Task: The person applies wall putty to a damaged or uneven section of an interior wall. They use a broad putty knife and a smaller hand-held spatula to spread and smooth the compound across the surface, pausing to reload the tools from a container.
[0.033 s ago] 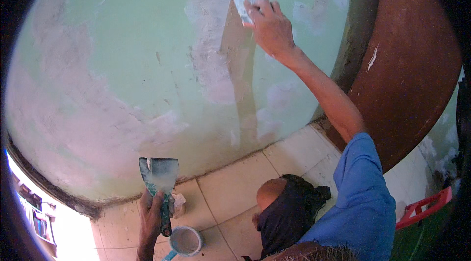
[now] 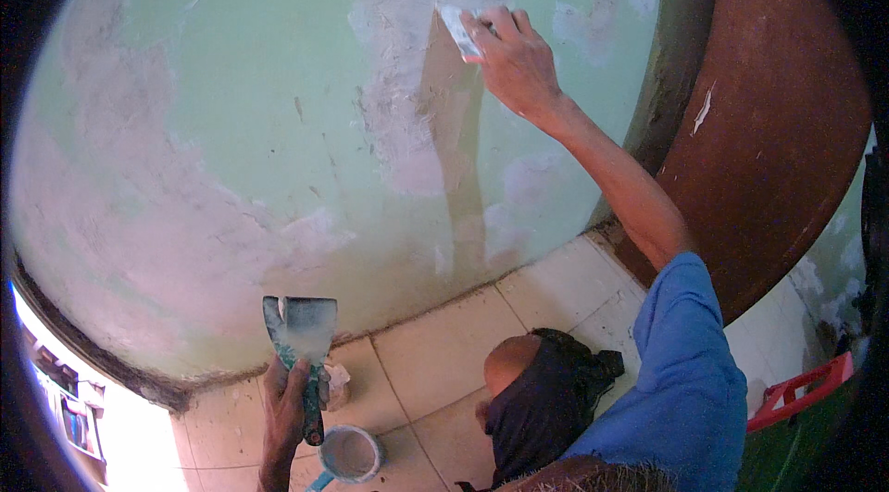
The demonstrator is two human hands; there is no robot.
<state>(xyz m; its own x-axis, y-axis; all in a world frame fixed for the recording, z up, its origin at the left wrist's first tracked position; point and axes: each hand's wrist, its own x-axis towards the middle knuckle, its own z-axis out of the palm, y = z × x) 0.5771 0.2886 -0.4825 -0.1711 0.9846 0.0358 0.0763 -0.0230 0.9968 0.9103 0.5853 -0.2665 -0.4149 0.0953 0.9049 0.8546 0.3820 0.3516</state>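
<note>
Reader: What does the right grip (image 2: 519, 66) show?

Author: It is pressed together, fingers and thumb pinching a flat white spreader (image 2: 460, 32). The spreader's far left corner meets the tip of its own shadow on the pale green wall (image 2: 259, 75), just beside a whitish filler patch (image 2: 398, 75).

Reader: And the left grip (image 2: 285, 395)?

Author: It is closed around the dark, green-smeared handle of a putty knife (image 2: 310, 325), thumb laid across. The broad blade points to the far side and bears pale residue; a dark strip shows along its left, perhaps a second blade. The knife is held well apart from the spreader.

Reader: What lies nearby?

Author: Just right of the left grip is a small whitish lump (image 2: 340, 385); contact with the fingers cannot be told. Nearer, a round cup (image 2: 377, 453) with a bluish handle stands on the tiled floor (image 2: 444, 335).

Reader: What of the surroundings?

Author: A bent knee (image 2: 512, 364) appears near centre, the blue sleeve (image 2: 685, 335) to its right. At far right is a reddish-brown panel (image 2: 769, 122); nearer, a red-and-green object (image 2: 801, 390).
</note>
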